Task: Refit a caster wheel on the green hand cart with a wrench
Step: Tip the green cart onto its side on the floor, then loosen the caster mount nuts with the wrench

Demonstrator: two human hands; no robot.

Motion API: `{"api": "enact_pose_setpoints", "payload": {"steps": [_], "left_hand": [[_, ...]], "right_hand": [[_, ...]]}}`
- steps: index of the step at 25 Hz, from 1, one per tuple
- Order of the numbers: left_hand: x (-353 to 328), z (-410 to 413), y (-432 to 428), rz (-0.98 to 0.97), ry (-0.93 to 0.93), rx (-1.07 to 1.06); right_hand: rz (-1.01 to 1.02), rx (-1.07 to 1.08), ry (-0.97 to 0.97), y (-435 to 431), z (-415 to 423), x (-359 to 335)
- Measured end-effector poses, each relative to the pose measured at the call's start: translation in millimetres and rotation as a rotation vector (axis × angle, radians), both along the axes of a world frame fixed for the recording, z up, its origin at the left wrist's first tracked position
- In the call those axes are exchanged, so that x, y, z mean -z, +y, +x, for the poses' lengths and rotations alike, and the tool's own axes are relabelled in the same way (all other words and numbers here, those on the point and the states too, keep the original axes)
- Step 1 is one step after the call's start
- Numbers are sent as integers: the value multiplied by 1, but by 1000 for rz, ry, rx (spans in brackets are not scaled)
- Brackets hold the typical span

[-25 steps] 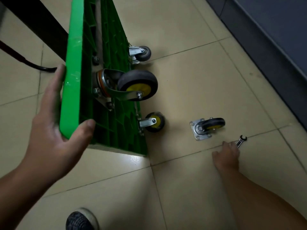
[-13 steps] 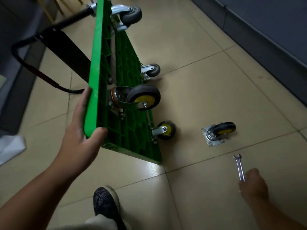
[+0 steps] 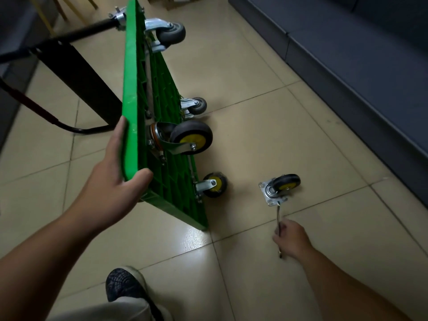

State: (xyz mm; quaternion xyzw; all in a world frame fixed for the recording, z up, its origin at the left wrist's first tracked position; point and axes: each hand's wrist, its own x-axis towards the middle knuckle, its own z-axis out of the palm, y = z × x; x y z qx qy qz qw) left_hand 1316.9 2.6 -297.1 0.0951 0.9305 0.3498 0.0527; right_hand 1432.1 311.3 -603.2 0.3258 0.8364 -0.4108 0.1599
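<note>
cart deck (image 3: 132,107) showing as smooth green plastic, edge catching dull sheen, underside ribbed. handle tube (image 3: 92,31) looking like black painted metal, semi-gloss. mounted caster bracket (image 3: 178,148) shining as plated steel. loose caster (image 3: 278,188) showing same bright metal plate, matt grey rubber tyre, yellow plastic hub. wrench (image 3: 278,214) glinting, polished metal. floor tiles (image 3: 266,135) gleaming, glazed beige, mirroring light. shoe (image 3: 122,286) showing dark knitted cloth.

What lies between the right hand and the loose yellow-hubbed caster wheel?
The slim metal wrench, which the right hand grips, pointing at the loose caster wheel; head view.
</note>
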Motion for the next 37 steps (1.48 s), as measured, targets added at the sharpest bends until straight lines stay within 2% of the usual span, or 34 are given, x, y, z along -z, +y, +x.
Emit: {"api": "enact_pose_setpoints", "payload": {"steps": [6,8,13,17,21,27,31,33,35,37], "left_hand": [[7,-1,-10,7,-12,-10],[4,6,-13,20,-18,16],[-1,40,-21,35,-87,100],[-3,78,-23,68,-154,156],[-1,117,-21,98,-176,169],[3,134,-8,137,-154,191],[4,132,-6,59,-134,205],[1,129,-8,31,-129,207],[-2,116,-9,86,-129,157],[-4,97,-8,121,-127,97]], "right_hand": [[-61,-111,244,-48,-46,-88],[-24,-223,281,-65,-52,-125],[54,-452,262,-90,-36,-230],[87,-566,240,-98,-5,-283],[144,-545,271,-100,19,-308],[145,-442,289,-99,46,-307],[123,-394,306,-103,55,-300],[37,-357,337,-106,59,-296],[-157,-266,358,-109,62,-293],[-231,-201,373,-110,63,-292]]}}
